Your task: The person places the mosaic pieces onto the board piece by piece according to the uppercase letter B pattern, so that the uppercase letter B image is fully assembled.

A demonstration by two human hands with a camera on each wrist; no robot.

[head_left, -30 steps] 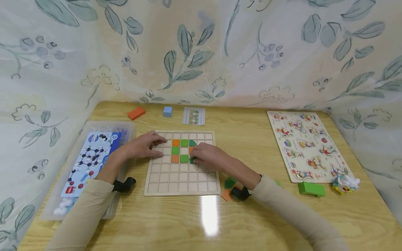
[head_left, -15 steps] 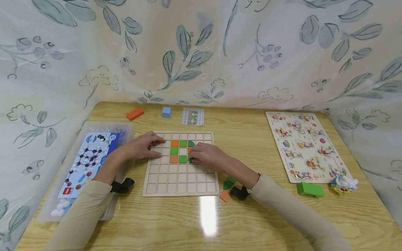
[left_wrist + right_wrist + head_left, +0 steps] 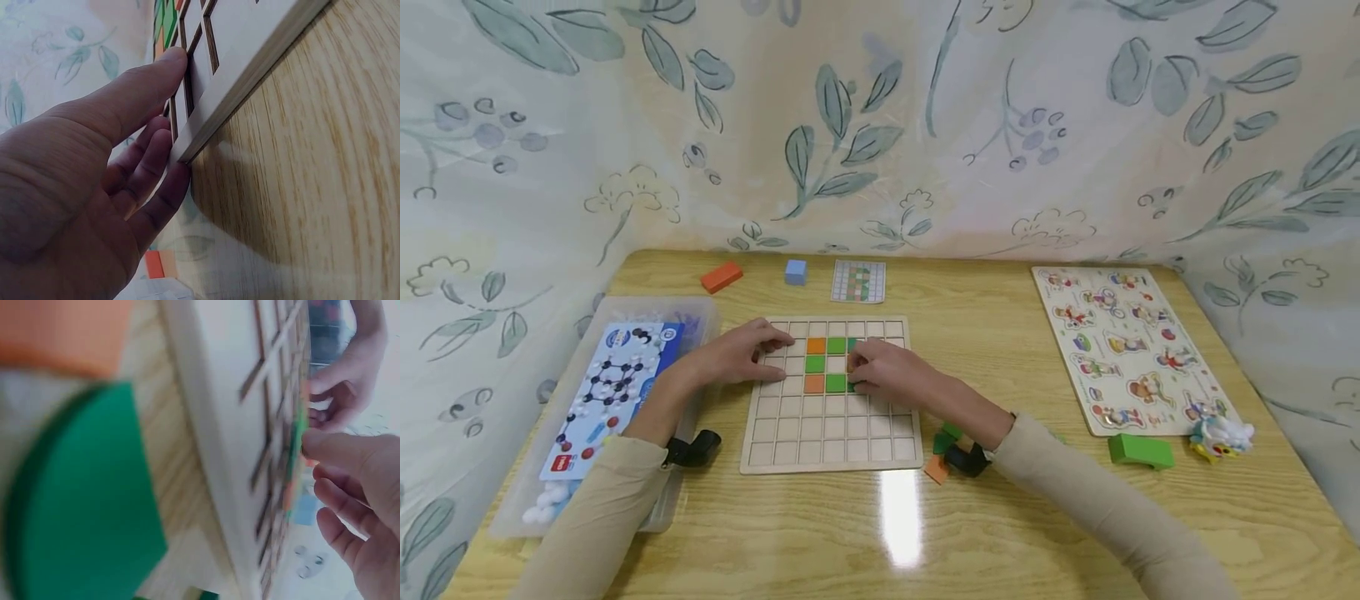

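On the table, a pale wooden grid board bears a small ring of orange and green tiles around one bare square. My left hand rests on the board's left edge, thumb and fingertips apart; the left wrist view shows the thumb on top. My right hand bends over the right column of tiles and pinches a dark green tile at its lower square. The hand covers most of that column. Beside the right wrist lie loose tiles, one orange, one dark green.
A clear plastic box with a molecule-picture sheet stands left. At the back lie a red block, a blue cube and a pattern card. A picture puzzle, green block and small toy are right.
My right hand has shifted slightly left over the right column and now covers more of its upper tiles. My left hand stays on the board's edge.
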